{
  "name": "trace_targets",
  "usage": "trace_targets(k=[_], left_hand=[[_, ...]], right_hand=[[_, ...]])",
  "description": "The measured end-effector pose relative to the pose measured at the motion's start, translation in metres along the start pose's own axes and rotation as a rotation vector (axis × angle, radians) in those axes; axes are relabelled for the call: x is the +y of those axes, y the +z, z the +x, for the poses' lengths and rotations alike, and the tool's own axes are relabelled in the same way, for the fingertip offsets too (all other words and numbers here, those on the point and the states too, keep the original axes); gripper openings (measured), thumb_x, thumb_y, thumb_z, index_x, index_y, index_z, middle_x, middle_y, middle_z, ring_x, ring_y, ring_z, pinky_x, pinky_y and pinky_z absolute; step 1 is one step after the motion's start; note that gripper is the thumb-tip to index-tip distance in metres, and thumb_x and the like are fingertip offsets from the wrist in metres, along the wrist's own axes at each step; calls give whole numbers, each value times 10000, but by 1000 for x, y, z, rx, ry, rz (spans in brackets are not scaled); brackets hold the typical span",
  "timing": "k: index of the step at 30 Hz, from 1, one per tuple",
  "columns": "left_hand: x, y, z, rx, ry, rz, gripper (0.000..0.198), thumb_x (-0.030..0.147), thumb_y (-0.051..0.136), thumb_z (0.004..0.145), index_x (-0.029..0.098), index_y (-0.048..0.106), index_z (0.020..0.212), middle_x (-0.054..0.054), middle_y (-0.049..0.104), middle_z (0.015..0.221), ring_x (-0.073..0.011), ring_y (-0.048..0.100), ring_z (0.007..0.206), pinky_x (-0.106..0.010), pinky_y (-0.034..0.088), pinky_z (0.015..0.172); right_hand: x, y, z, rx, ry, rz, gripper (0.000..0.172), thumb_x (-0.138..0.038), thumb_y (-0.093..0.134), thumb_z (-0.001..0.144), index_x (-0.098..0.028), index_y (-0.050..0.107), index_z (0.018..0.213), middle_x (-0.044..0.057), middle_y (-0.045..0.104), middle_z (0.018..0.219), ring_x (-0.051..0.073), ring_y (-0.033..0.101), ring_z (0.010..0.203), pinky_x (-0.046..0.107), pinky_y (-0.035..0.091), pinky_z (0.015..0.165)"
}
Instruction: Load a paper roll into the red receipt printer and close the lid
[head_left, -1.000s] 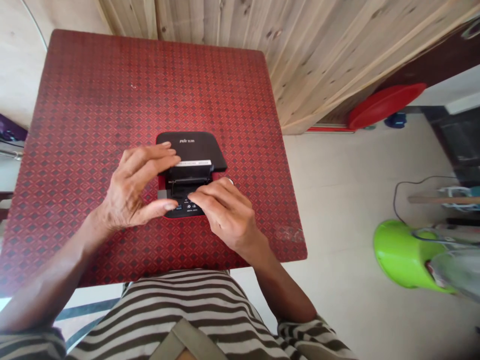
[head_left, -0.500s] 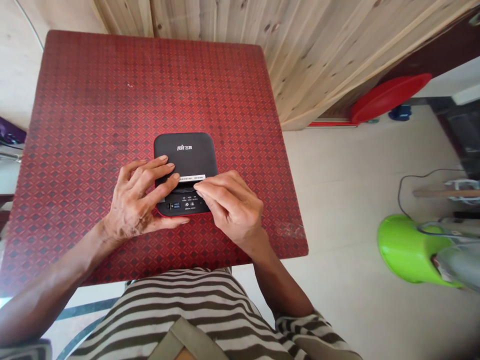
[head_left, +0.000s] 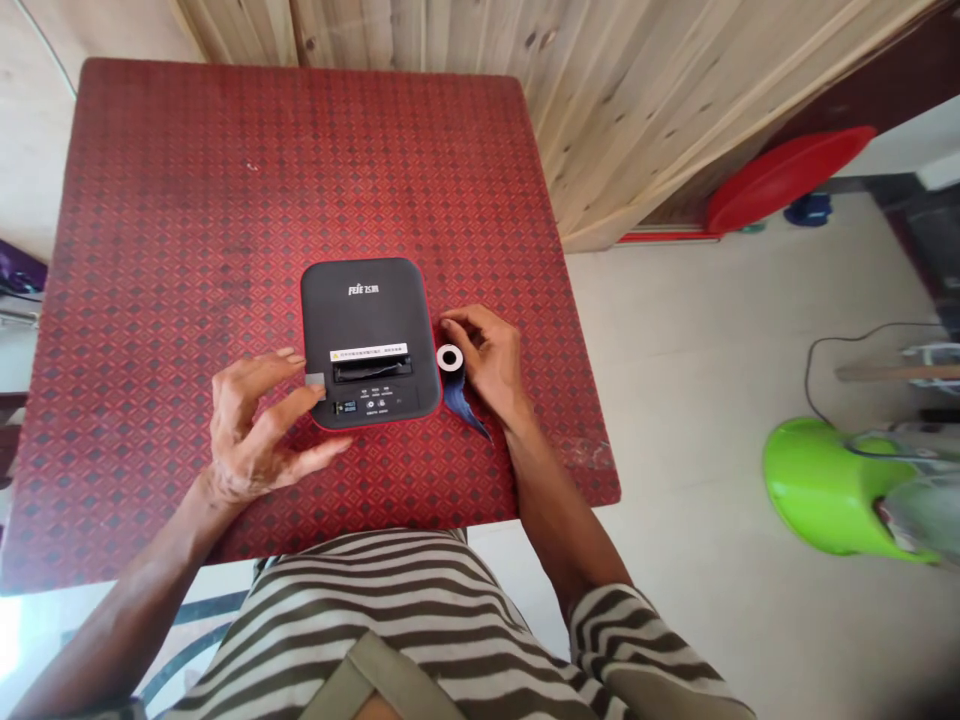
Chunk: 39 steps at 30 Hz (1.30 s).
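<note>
A black square printer (head_left: 360, 320) with a red rim and FEIE lettering lies on the red patterned table (head_left: 247, 220). A dark strip shows in its slot (head_left: 373, 370). My left hand (head_left: 259, 420) is at its front left corner, fingers apart, the index fingertip on a grey tab (head_left: 316, 386). Beside the printer's right edge is my right hand (head_left: 487, 360), loosely bent, fingertips close to the printer's side. Between that hand and the printer stands a small paper roll (head_left: 450, 358), white around a dark core, with a blue tail trailing towards me.
A wood-panelled wall (head_left: 420, 40) rises behind the table. On the floor to the right are a green stool or tub (head_left: 817, 490), a red round object (head_left: 787, 180) and a cable (head_left: 810, 370).
My right hand has left the slot and moved right, uncovering the roll with the blue tail. My left hand has slid off the printer's top to its left edge.
</note>
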<state>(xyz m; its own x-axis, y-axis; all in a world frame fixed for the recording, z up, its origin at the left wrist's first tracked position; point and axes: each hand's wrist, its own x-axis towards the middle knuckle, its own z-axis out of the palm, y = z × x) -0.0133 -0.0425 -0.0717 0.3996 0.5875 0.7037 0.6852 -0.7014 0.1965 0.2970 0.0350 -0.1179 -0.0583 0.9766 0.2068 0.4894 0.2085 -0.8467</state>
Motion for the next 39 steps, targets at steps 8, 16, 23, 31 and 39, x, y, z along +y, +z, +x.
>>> trace_targets(k=[8,16,23,31,39], left_hand=[[0,7,-10,37,-8,30,566,472,859,898,224,646,1360,-146,682,1310,-297,723,1178,-451,657,910],[0,6,-12,16,-86,-40,590,463,882,882,241,659,1382,-127,654,1370,-292,703,1228,-461,662,974],[3,9,-10,-2,-250,-225,529,452,864,908,289,643,1361,-83,658,1302,-254,700,1179,-465,652,926],[-1,13,-10,-17,-261,-289,572,420,908,852,296,636,1339,-72,665,1208,-237,700,1079,-438,634,913],[2,13,-12,-1,-170,-169,628,434,855,903,256,580,1438,-84,677,1163,-215,710,1030,-363,643,867]], right_hand=[[-3,3,2,2,-18,-62,177,-304,625,999,-240,779,942,20,737,864,177,620,721,346,493,723],[-1,3,2,2,-13,-64,173,-299,635,1001,-236,787,950,14,730,850,170,608,709,337,487,714],[-2,1,1,12,-7,-35,147,-275,663,996,-236,799,954,6,738,851,159,601,699,322,479,706],[-13,-9,4,119,19,34,126,-290,689,984,-238,799,949,6,801,905,175,715,809,324,543,749],[-116,-13,17,-276,-363,-284,170,-240,644,1075,-284,808,1079,30,801,1081,220,752,996,386,596,893]])
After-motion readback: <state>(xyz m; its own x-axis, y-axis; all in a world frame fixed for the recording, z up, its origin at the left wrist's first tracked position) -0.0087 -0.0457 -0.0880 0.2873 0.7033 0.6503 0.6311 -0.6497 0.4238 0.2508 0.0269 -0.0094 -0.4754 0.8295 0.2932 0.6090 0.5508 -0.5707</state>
